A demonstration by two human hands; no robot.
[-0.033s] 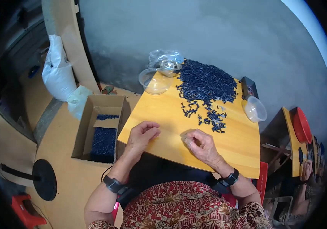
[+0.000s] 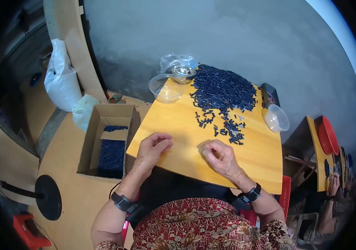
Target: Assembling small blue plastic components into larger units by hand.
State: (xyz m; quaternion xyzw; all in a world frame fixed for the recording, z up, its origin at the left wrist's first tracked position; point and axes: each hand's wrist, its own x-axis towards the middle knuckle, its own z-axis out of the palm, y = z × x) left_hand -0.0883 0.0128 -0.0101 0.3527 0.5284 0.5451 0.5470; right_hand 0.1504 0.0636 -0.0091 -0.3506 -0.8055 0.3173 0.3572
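Note:
My left hand (image 2: 154,149) hovers at the table's near left edge, its fingers curled and thumb drawn in toward the index finger. Facing it across a short gap is my right hand (image 2: 220,157), with thumb and fingertips pinched together near the tabletop. Anything held in either hand is too small or hidden to make out. Beyond them, a large heap of small dark blue-black tubular pieces (image 2: 223,89) covers the far part of the yellow wooden table (image 2: 178,125). A looser scatter of the same pieces (image 2: 233,130) lies closer to my right hand.
Clear plastic bowls stand at the table's far left (image 2: 167,93) and right edge (image 2: 277,118). A cardboard box (image 2: 85,146) with more dark pieces sits on the floor at left, near white sacks (image 2: 62,85). At right, another person's hand (image 2: 333,183) rests by a second table with a red basin (image 2: 327,135).

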